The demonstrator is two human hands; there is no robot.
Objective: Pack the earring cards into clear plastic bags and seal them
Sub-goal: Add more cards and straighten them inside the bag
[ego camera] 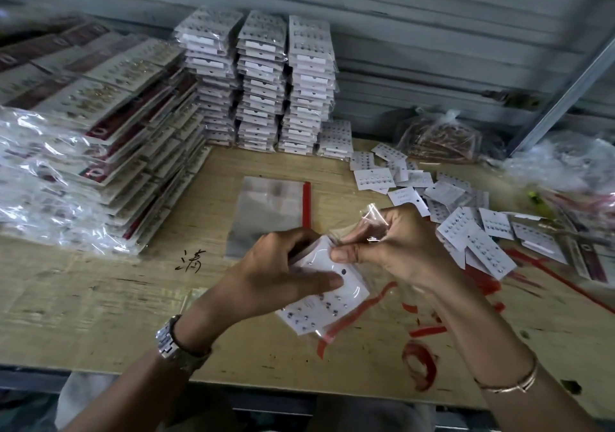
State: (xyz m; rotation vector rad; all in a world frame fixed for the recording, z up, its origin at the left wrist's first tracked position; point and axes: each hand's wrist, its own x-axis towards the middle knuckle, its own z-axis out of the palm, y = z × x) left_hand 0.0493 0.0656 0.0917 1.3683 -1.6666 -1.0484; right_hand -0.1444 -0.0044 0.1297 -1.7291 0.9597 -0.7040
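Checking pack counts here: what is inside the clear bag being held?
A white earring card with small studs and a round hang hole sits inside the clear bag. The left hand covers its upper part, so any further cards behind it cannot be seen.

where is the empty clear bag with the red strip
In the head view the empty bag lies flat mid-table, just beyond the left hand, before the tall stacks of bagged cards, loose cards to its right.

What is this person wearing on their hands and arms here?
Bare hands, no gloves or sleeves in view. The left hand has a silver metal link watch at the wrist; the right hand has a thin gold-coloured bangle at the wrist.
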